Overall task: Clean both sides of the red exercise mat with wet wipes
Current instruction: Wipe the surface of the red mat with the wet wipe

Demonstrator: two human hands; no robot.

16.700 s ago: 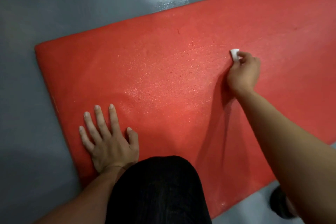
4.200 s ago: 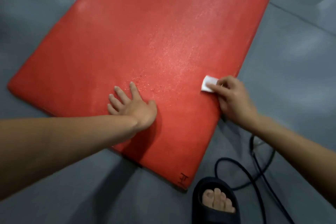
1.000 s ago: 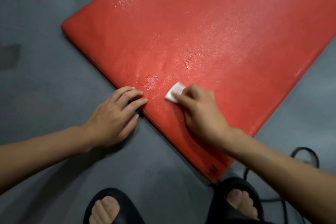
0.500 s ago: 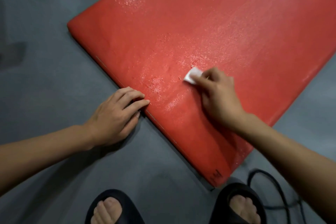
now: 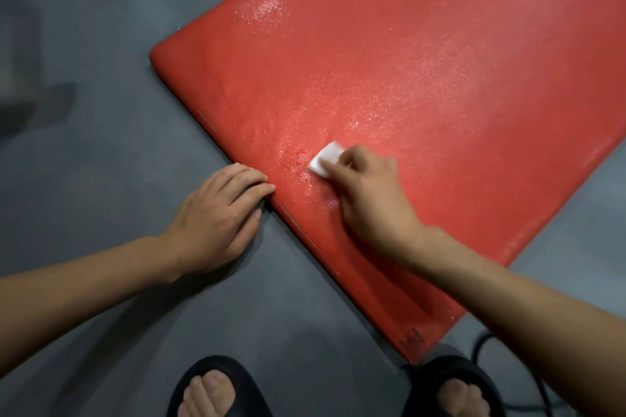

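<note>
Right hand: the right hand pinches a small folded white wet wipe under its fingertips, pressing it flat on the mat's surface close to the near long edge; the forearm reaches in from the lower right corner.
Left hand: the left hand holds nothing, its palm down on the floor, fingers loosely curled together, their tips touching the mat's side edge just left of the wipe.
Wipe: a soft, squarish pad, one corner jutting past the fingers, its lower part covered by them.
Mat: the thick red rectangular exercise mat lies flat on the floor, running diagonally from the lower right to the upper right of the view, with rounded corners, a padded edge and a pale seam line along its near side. Its pebbled, grainy skin glistens with wet patches around the wipe and near the far left corner; a small dark mark sits at the nearest corner.
Floor: smooth, matte grey floor surrounds the mat, with a faint sheen by its far edge.
Feet: two black rubbery open-toed slide sandals, the left one and the right one, stand at the bottom, bare toes showing; the right sandal sits just beside the mat's nearest corner.
Cable: a thin black cable curves on the floor near the right sandal.
</note>
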